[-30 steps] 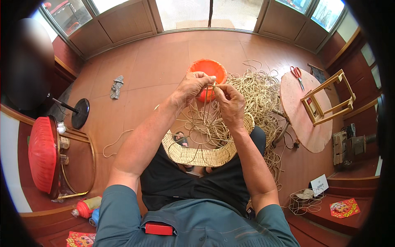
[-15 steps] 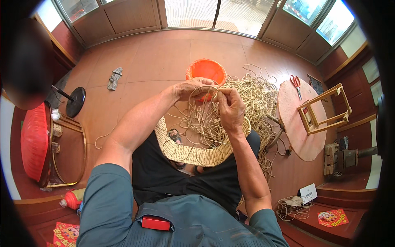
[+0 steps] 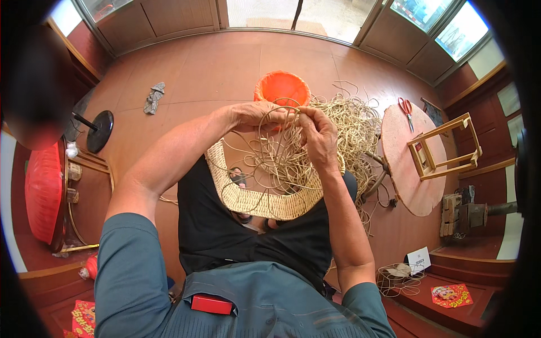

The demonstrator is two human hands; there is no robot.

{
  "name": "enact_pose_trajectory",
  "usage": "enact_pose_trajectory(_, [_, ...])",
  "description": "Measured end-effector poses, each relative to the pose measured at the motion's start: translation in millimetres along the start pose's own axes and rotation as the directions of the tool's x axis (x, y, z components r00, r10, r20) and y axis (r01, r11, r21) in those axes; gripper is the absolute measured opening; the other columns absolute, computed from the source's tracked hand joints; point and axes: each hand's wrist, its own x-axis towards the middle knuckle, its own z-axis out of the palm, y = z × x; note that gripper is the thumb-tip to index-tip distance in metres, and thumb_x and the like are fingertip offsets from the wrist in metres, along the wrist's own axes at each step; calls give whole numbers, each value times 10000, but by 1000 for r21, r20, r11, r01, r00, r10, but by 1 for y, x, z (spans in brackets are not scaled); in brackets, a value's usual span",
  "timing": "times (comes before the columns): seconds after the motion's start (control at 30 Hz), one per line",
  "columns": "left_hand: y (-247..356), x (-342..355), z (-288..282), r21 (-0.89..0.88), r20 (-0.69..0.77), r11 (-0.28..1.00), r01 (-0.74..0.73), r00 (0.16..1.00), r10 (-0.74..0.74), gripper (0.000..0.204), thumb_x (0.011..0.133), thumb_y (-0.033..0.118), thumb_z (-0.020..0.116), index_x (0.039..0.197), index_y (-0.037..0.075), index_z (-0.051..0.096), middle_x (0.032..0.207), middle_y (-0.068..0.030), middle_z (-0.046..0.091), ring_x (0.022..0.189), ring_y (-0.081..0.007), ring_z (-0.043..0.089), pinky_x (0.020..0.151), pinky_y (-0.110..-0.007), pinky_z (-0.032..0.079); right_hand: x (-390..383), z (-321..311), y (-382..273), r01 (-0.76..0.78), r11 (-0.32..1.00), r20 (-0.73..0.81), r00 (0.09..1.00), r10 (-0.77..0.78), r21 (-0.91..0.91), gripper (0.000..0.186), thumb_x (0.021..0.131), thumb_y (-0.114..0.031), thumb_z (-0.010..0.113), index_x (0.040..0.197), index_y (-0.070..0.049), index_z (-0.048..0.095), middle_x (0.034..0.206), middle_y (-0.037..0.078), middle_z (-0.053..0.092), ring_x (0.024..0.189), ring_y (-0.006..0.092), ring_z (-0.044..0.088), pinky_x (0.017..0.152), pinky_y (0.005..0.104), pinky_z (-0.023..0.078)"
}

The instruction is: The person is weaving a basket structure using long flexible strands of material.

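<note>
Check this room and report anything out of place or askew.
A crumpled grey piece, perhaps cloth, lies by itself on the floor, left of the orange bucket, as if dropped. The heap of cord sprawls loose and tangled, though that may be normal here. I see no obvious damage.

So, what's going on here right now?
A person is working with thin cord, pinching it between the fingers of the left hand and the right hand, with part of it looped. A curved woven piece lies near the knees. A big tangled pile of cord is on the floor to the right, next to an orange bin. Scissors lie on the round board, out of the hands.
</note>
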Motion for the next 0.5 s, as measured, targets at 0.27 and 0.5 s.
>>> enact_pose_trajectory(0.27, [-22, 6, -13, 86, -16, 996, 11, 1000, -10, 445, 1046, 555, 730, 1086, 117, 664, 785, 78, 511, 613, -29, 395, 521, -234, 303, 4, 3, 1, -21, 999, 12, 1000, 21, -47, 245, 1067, -248, 747, 1163, -27, 787, 830, -38, 693, 679, 24, 561, 596, 221, 472])
enact_pose_trajectory(0.5, [-10, 4, -8, 90, -65, 995, 32, 998, -26, 481, 1033, 593, 730, 954, 124, 661, 684, 40, 502, 573, -62, 433, 517, -247, 341, 15, 7, 4, 4, 1000, -9, 1000, -4, -2, 210, 1059, -210, 753, 1103, -8, 792, 875, -30, 707, 749, 33, 602, 658, 225, 500])
